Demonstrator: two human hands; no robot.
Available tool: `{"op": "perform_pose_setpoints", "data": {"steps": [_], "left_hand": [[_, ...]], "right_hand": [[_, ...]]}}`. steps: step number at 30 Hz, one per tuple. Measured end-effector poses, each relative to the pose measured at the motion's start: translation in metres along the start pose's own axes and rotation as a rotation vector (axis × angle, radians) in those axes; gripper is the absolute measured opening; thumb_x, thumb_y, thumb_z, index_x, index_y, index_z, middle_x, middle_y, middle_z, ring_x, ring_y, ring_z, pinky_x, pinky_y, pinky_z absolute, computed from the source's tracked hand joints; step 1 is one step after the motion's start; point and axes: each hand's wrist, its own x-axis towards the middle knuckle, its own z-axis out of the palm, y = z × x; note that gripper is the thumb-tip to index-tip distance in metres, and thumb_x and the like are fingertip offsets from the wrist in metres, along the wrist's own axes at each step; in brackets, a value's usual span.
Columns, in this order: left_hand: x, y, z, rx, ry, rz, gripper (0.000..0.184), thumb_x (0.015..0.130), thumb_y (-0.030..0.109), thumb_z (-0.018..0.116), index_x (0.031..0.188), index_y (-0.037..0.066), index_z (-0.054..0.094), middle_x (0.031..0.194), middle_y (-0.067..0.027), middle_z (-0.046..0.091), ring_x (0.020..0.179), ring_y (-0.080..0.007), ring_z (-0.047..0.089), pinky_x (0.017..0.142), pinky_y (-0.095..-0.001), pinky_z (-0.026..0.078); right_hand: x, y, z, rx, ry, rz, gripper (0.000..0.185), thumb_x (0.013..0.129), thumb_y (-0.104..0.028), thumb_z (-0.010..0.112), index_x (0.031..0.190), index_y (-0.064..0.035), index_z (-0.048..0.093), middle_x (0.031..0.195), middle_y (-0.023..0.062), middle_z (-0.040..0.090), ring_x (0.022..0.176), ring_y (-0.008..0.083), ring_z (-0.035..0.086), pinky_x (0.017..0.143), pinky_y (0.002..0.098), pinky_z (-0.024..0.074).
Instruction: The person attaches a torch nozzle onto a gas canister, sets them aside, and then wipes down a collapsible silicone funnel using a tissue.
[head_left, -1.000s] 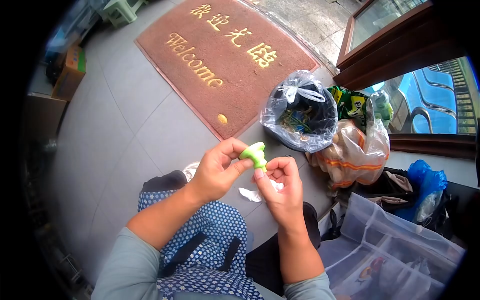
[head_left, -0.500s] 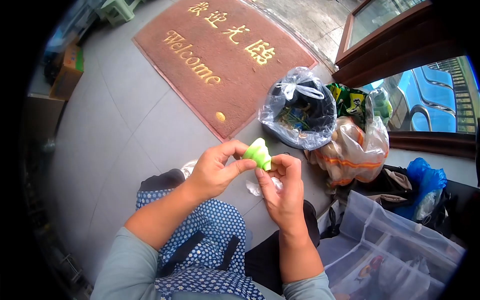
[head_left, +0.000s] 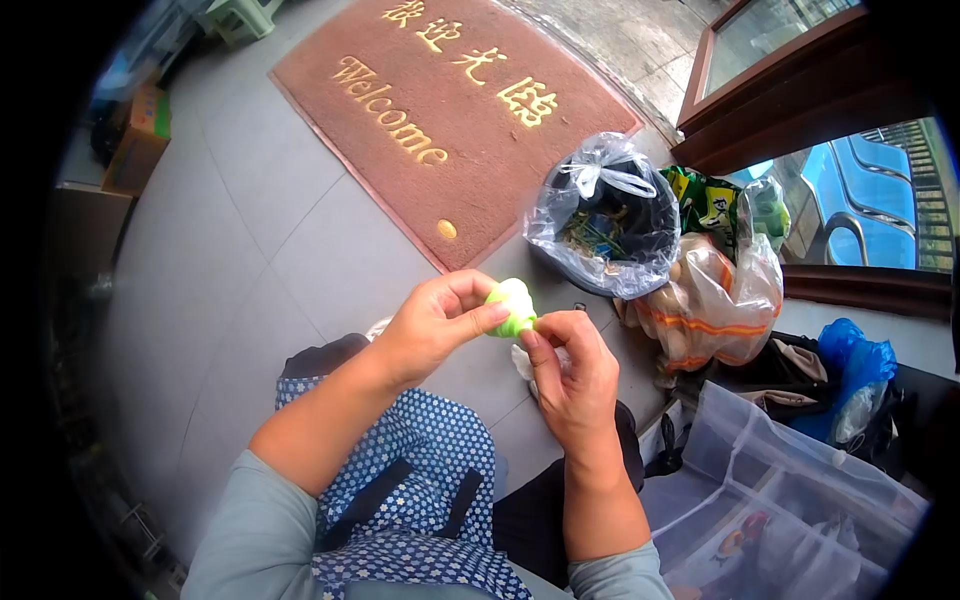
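A small bright green object, rounded with a narrower lower end, is held between my two hands above the floor. My left hand pinches its wider part between thumb and fingers. At the narrow end, the thumb and fingertips of my right hand grip it from the right. A crumpled white piece shows beside my right hand, partly hidden behind it; whether the hand holds it is unclear. Below my arms lies a blue flowered apron over my lap.
A bin lined with clear plastic stands ahead to the right, beside a striped plastic bag. A red welcome mat lies ahead. At the lower right is a translucent white container, with a blue bag behind it.
The green object has turned between my fingers, its wider end now facing more toward me. My right hand has shifted slightly, and less of the white piece shows.
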Motion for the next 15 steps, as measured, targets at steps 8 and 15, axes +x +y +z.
{"op": "perform_pose_setpoints", "data": {"steps": [8,15], "left_hand": [[0.000,-0.006,0.007,0.006,0.093,0.067,0.019,0.096,0.012,0.064,0.109,-0.001,0.062,0.104,-0.0074,0.068,0.096,-0.0121,0.064,0.089,-0.0276,0.051],[0.001,-0.015,-0.004,-0.207,-0.001,0.016,0.022,0.095,0.015,0.066,0.110,0.000,0.061,0.106,-0.0059,0.067,0.101,-0.0128,0.062,0.092,-0.0284,0.049]], "right_hand": [[-0.001,-0.010,0.000,0.027,0.062,0.103,0.016,0.084,0.003,0.070,0.093,0.0009,0.057,0.084,0.0131,0.062,0.069,0.0253,0.063,0.064,0.0321,0.0512],[-0.006,0.002,-0.006,0.502,0.067,0.436,0.013,0.093,-0.003,0.065,0.100,-0.0011,0.054,0.089,0.0030,0.061,0.079,0.0080,0.059,0.069,0.0229,0.0490]]}}
